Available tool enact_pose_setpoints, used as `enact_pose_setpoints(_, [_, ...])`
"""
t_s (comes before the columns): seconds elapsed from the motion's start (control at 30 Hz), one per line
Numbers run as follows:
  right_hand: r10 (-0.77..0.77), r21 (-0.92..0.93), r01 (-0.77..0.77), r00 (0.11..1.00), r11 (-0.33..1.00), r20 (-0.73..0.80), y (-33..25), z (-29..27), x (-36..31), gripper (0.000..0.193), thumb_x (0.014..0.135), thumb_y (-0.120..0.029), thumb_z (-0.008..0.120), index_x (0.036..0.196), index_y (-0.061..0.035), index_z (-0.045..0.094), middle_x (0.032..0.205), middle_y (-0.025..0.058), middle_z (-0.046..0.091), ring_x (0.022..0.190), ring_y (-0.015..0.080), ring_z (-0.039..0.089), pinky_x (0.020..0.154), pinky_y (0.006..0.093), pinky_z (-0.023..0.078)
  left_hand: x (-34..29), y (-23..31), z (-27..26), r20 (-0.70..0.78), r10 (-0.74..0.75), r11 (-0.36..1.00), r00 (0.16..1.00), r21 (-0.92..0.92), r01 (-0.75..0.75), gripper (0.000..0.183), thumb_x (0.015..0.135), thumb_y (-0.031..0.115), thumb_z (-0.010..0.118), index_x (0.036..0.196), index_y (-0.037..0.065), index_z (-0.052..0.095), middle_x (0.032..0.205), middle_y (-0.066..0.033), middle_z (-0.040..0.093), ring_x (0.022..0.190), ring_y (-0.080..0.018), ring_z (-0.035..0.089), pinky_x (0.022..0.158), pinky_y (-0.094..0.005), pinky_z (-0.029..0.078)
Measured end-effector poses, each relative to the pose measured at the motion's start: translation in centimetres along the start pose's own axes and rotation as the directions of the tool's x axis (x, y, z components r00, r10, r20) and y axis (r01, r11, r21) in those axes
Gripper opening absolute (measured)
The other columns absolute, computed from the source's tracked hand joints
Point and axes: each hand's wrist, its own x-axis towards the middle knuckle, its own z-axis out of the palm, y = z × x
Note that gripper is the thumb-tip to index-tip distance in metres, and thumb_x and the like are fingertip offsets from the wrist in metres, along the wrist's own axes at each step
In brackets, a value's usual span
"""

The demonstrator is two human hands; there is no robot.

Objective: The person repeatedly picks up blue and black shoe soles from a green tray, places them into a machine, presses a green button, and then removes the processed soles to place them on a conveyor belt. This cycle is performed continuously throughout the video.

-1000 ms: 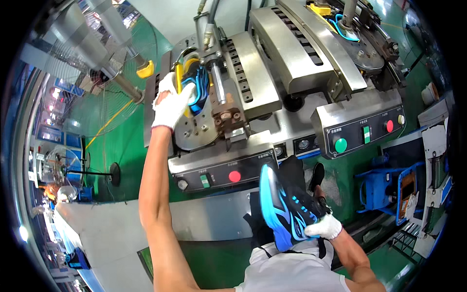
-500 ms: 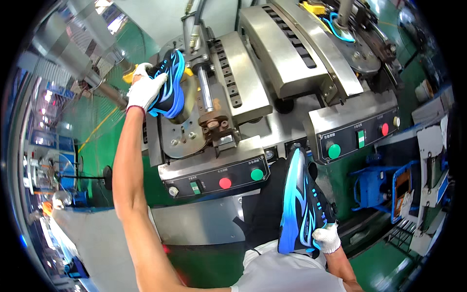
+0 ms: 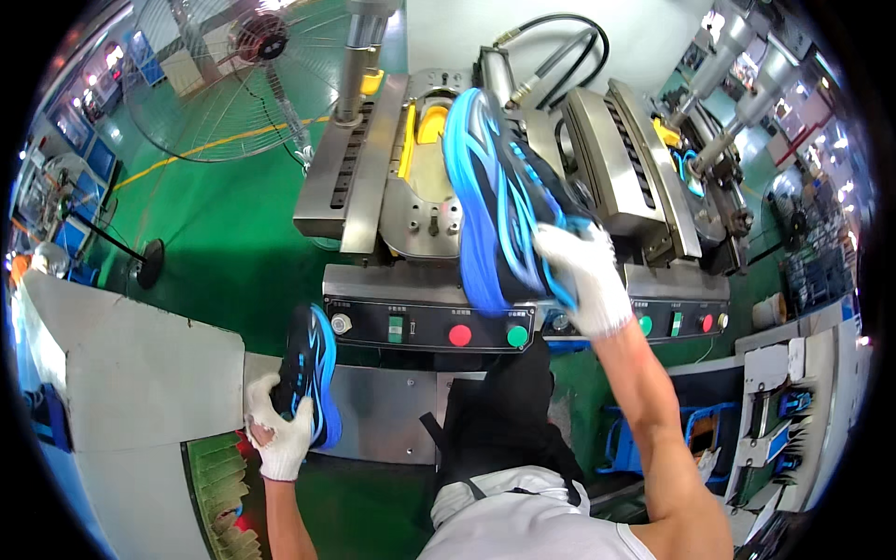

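My left hand (image 3: 277, 427), in a white glove with a worn patch on its back, is closed round a black sneaker (image 3: 318, 373) with a blue sole. It holds this sneaker at lower left, beside a grey panel. A similar black and blue sneaker (image 3: 493, 205) is raised in front of the press, toe up, with my gloved right hand (image 3: 588, 280) gripping its heel end. That sneaker partly covers the right side of the near press station (image 3: 420, 210). A yellow block (image 3: 432, 125) shows at the back of this station.
Below the press runs a control panel (image 3: 425, 322) with red and green buttons. Another press station (image 3: 695, 210) at right has blue-edged footwear in it. A large fan (image 3: 261, 42) stands at far left. Racks (image 3: 775, 401) and a blue cart (image 3: 630, 448) are at lower right.
My left hand has brought its sneaker from the press down to lower left. My right hand has lifted the other sneaker from my lap up to the press. My view has shifted left.
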Motion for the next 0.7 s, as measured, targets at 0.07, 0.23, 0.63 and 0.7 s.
enact_pose_setpoints(0.07, [0.037,-0.054,-0.03,0.991,0.998,0.133,-1.4,4.9,6.8,0.021,0.091,-0.014,0.079,0.109,-0.0042,0.074,0.092,0.0042,0.075,0.076,0.0141,0.071,0.067,0.0282,0.057,-3.2,-3.5,0.5,0.043,-0.167,0.98,0.985,0.112,0.161,0.05,0.075,0.011,0.083,0.12,0.004,0.062,0.114,-0.0181,0.065,0.103,-0.0397,0.067,0.091,-0.0495,0.053])
enact_pose_setpoints(0.23, [0.266,-0.467,-0.277,0.96,0.84,-0.09,-0.7,6.9,22.5,0.026,0.089,-0.016,0.079,0.112,-0.0066,0.072,0.102,0.0102,0.074,0.085,0.0241,0.073,0.071,0.0436,0.061,-9.0,-11.1,5.6,0.173,-0.172,0.952,0.97,0.283,0.118,0.058,0.072,0.019,0.087,0.124,0.008,0.063,0.122,-0.0189,0.061,0.112,-0.0424,0.063,0.093,-0.0539,0.052])
enact_pose_setpoints(0.63, [-0.094,-0.888,-0.156,0.972,0.433,-0.216,7.3,8.2,33.9,0.055,0.073,-0.015,0.087,0.122,0.0067,0.072,0.114,0.0218,0.076,0.102,0.0272,0.073,0.085,0.0403,0.059,-10.9,-13.0,6.5,0.156,-0.217,0.963,0.964,0.194,0.186,0.059,0.075,0.017,0.085,0.128,0.006,0.061,0.127,-0.0197,0.058,0.115,-0.0411,0.062,0.094,-0.053,0.052])
enact_pose_setpoints(0.7, [-0.17,-0.867,-0.042,0.975,0.497,-0.145,9.2,4.9,34.7,0.057,0.075,-0.025,0.086,0.121,0.0056,0.073,0.116,0.0214,0.077,0.106,0.028,0.074,0.091,0.0381,0.058,-10.9,-12.9,6.8,0.171,-0.219,0.962,0.961,0.2,0.184,0.06,0.075,0.016,0.085,0.129,0.006,0.06,0.128,-0.0194,0.058,0.115,-0.0409,0.062,0.094,-0.0523,0.053])
